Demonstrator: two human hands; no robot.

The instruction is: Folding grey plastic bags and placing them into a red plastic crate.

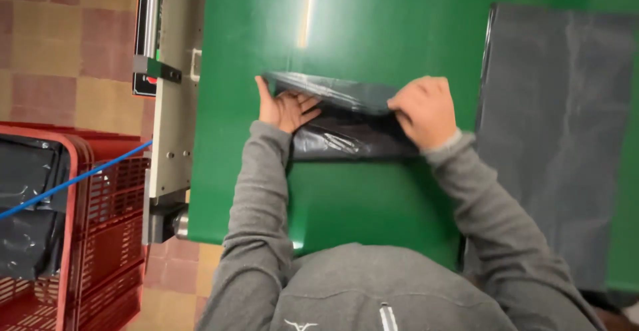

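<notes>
The black plastic bag [346, 121] lies folded on the green table [373, 31], just ahead of my chest, at about the middle of the view. My left hand [285, 108] sits at its 9 o'clock end, palm flat and fingers spread open, pressing the glossy film down with the thumb tucked against the bag's edge. My right hand [426, 111] is at the bag's 3 o'clock end, its grip curled closed, knuckles up, pinching the top fold of the bag between the fingertips. The folded edge runs between my two hands along the 12 o'clock side. A large flat dark grey sheet [556, 131] lies on the table at 3 o'clock, close beside my right wrist. At 8 o'clock, off the table, stands a red plastic crate [100, 238] with black bags inside, and a blue cord [73, 179] crosses in front of it.
</notes>
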